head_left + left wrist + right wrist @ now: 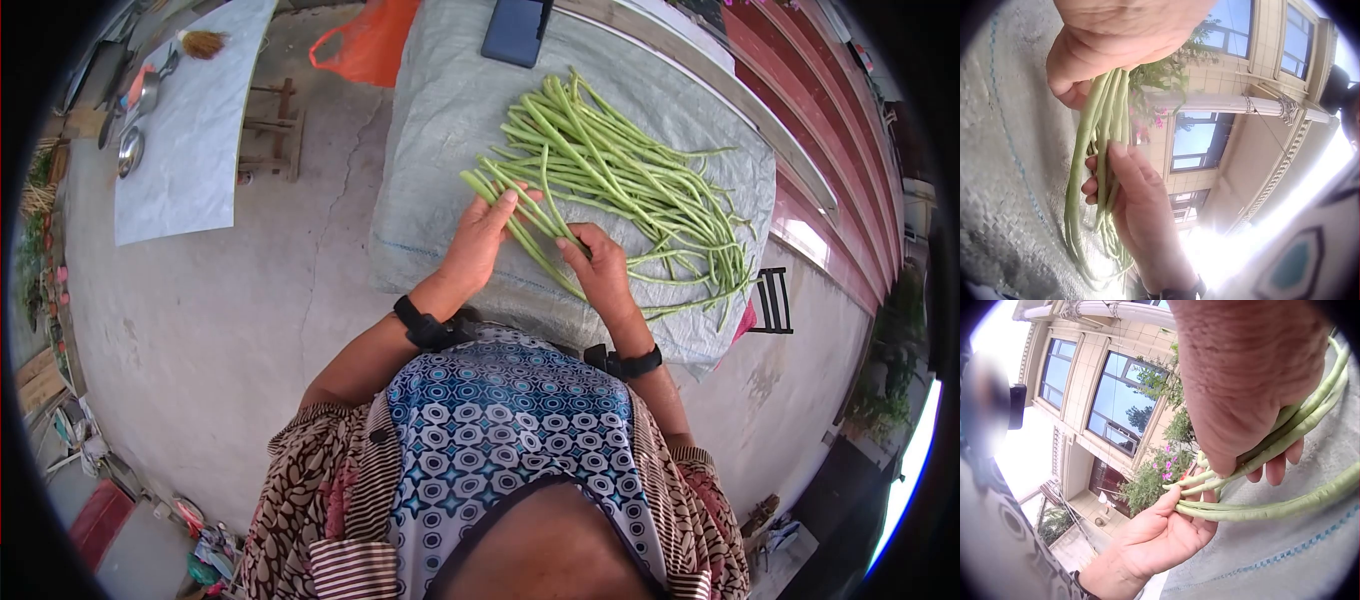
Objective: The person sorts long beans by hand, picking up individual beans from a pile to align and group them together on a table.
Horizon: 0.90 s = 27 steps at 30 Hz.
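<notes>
My left hand (478, 240) grips a small bunch of long green beans (1105, 112) near their ends, thumb lying over the top. A short way along the same beans, my right hand (600, 268) pinches some of them between thumb and fingers. In the right wrist view, the left hand (1163, 540) holds the bean ends while other beans (1310, 497) curve away below the right hand. A large pile of long beans (610, 170) lies just beyond both hands on a grey woven sheet (430, 200) that covers the table.
A dark phone (516, 30) lies at the sheet's far edge, with an orange plastic bag (375, 45) to its left. Off to the left, a second table (195, 150) bears a metal bowl (131, 150) and a brush (203, 43). A black rack (773, 300) stands at right.
</notes>
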Available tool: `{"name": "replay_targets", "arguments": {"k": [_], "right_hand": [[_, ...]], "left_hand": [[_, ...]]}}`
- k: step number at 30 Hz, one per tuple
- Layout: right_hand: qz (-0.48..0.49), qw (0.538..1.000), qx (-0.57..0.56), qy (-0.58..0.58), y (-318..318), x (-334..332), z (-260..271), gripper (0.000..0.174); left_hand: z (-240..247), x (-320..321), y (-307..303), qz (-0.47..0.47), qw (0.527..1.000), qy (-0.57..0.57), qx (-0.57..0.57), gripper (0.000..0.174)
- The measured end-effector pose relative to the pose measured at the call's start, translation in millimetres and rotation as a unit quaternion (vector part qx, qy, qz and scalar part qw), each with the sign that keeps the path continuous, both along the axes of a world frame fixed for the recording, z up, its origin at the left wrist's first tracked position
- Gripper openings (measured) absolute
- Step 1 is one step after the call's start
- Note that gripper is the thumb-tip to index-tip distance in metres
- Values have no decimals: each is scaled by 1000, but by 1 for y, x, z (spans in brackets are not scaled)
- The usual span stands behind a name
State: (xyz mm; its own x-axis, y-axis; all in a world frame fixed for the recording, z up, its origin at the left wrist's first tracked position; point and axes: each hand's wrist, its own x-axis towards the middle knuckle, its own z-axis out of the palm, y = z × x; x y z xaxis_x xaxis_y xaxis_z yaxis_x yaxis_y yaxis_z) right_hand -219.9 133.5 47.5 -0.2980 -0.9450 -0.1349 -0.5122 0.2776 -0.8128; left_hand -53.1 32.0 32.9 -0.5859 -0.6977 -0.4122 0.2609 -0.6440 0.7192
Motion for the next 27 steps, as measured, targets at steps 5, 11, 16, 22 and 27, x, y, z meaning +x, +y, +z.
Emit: {"name": "replay_targets", "arguments": {"k": [5,11,16,22,27], "right_hand": [[-15,999,8,50,1,6,1,16],[-13,997,-7,81,0,5,0,17],[18,995,2,95,-5,3,3,18],[38,992,-15,118,-9,2,1,19],[58,983,-43,171,-11,3,2,20]], "left_hand": [[3,-3,-3,-4,1000,-18,-4,38],[7,-7,-6,-4,1000,-9,7,45],[1,-7,-6,-15,1000,9,0,44],[-9,-6,-7,2,1000,-6,7,39],[-9,-10,-10,20,998,29,47,39]]}}
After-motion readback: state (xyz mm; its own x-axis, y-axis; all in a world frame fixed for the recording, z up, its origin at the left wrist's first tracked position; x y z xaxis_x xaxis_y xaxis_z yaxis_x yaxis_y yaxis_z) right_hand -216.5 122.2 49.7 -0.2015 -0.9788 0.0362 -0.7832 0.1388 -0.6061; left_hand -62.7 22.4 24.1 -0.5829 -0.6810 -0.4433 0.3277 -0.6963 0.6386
